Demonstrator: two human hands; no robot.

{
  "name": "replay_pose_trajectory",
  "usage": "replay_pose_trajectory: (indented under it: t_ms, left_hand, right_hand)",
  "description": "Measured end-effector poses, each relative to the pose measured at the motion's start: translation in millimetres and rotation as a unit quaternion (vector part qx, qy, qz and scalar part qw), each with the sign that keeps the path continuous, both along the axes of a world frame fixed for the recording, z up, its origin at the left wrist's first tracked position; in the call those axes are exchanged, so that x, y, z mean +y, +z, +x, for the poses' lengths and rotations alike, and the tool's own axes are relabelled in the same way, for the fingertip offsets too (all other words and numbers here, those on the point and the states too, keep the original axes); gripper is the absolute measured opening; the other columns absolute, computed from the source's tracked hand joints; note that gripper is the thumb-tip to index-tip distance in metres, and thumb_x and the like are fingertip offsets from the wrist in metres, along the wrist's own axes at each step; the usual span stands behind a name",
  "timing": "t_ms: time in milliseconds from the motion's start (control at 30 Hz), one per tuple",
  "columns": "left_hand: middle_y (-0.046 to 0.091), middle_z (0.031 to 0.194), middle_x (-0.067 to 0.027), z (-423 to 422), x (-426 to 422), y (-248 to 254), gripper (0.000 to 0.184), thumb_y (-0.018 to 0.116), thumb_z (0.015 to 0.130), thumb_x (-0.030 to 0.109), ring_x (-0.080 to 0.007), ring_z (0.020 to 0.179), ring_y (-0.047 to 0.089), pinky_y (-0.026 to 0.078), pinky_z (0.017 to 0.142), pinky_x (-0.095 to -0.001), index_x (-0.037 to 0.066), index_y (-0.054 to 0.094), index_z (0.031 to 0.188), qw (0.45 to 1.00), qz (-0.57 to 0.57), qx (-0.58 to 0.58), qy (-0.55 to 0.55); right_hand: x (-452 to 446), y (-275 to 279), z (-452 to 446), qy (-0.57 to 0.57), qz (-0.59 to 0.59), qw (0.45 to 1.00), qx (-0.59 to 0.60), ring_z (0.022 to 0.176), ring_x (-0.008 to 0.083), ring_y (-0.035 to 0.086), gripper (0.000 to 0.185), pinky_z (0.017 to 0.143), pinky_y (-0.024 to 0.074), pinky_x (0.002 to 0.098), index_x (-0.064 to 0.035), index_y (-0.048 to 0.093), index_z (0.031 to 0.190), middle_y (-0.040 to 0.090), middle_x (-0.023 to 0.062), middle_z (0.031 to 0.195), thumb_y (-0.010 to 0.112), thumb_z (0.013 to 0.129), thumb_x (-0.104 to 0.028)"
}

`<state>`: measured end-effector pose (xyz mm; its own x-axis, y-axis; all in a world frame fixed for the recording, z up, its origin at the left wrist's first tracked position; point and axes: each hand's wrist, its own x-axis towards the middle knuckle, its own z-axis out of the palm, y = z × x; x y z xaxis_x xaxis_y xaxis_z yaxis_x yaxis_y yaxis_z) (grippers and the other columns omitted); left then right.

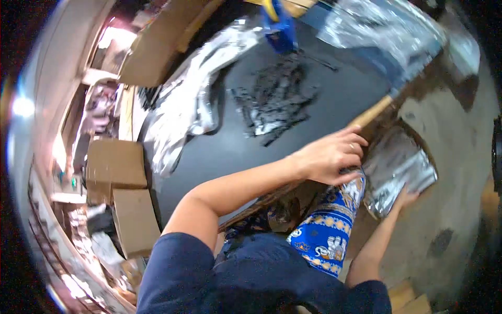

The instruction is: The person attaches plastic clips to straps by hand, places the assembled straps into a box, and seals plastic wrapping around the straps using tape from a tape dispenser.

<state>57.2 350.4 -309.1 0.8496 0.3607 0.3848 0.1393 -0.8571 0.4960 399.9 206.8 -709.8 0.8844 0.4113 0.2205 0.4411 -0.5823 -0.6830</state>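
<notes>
Shiny plastic packet (396,168), contents too blurred.

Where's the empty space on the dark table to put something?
Two bare patches on the dark table: right of the black pile, towards the wooden edge; and between the pile and the left forearm. Shiny plastic crowds the left, clear plastic the top right.

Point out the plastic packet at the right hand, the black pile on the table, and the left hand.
Plastic packet (398,170), head view: its shiny face.
Black pile (281,94), head view: its middle.
Left hand (328,158), head view: back of the hand.
</notes>
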Motion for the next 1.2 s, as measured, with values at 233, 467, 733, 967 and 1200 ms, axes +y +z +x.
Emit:
replay_pose_trajectory:
  t_ms: [233, 467, 733, 967, 1200]
  left_hand:
    - [0.056, 0.115, -0.0147, -2, -7, 11, 0.034, 0.067, 0.082, 0.021, -0.032, 0.11, 0.054, 0.043, 0.096, -0.0468, 0.005, 0.058, 0.111, 0.984, 0.121, -0.119, 0.048]
    - [0.061, 0.108, -0.0173, -148, 56, 64, 0.035, 0.065, 0.077, 0.006, -0.0363, 0.101, 0.057, 0.044, 0.091, -0.0436, 0.002, 0.058, 0.111, 0.877, 0.211, -0.124, 0.413]
    - [0.057, 0.115, -0.0169, -328, 128, 43, 0.046, 0.073, 0.072, 0.019, -0.0355, 0.111, 0.051, 0.041, 0.094, -0.047, 0.006, 0.059, 0.114, 0.745, 0.12, 0.14, 0.64]
    - [0.062, 0.097, -0.0136, -340, 118, 54, 0.03, 0.078, 0.066, 0.019, -0.0273, 0.101, 0.057, 0.048, 0.083, -0.0416, 0.004, 0.066, 0.09, 0.766, 0.19, 0.021, 0.613]
    - [0.065, 0.088, -0.0072, -324, 15, 139, 0.027, 0.072, 0.083, 0.011, -0.0109, 0.079, 0.061, 0.049, 0.07, -0.0247, 0.002, 0.054, 0.101, 0.892, -0.243, -0.144, 0.353]
  right_hand:
    - [-18, 108, -52, 0.208, 0.021, 0.978, -0.021, 0.107, 0.0371, 0.052, 0.036, 0.094, 0.0403, 0.0456, 0.0005, 0.064, 0.11, 0.06, 0.0211, 0.112, 0.07, 0.076, -0.01]
    - [-112, 125, 30, 0.118, -0.042, 0.992, 0.002, 0.109, 0.0298, 0.056, 0.027, 0.095, 0.0438, 0.0397, 0.0033, 0.065, 0.107, 0.062, 0.0201, 0.11, 0.062, 0.08, -0.001]
    - [-149, 126, 58, 0.119, 0.036, 0.983, 0.131, 0.097, 0.0241, 0.064, 0.031, 0.086, 0.0503, 0.0344, 0.0048, 0.063, 0.11, 0.066, 0.0156, 0.105, 0.057, 0.08, 0.004]
    - [-37, 257, -43, 0.227, 0.159, 0.956, 0.098, 0.094, 0.0204, 0.062, 0.021, 0.086, 0.0487, 0.0321, 0.0035, 0.064, 0.107, 0.064, 0.0141, 0.109, 0.061, 0.087, -0.002]
    - [63, 463, -268, 0.458, 0.254, 0.778, 0.346, 0.083, 0.0163, 0.065, 0.022, 0.078, 0.053, 0.0286, 0.0043, 0.064, 0.108, 0.068, 0.0126, 0.098, 0.059, 0.091, -0.009]
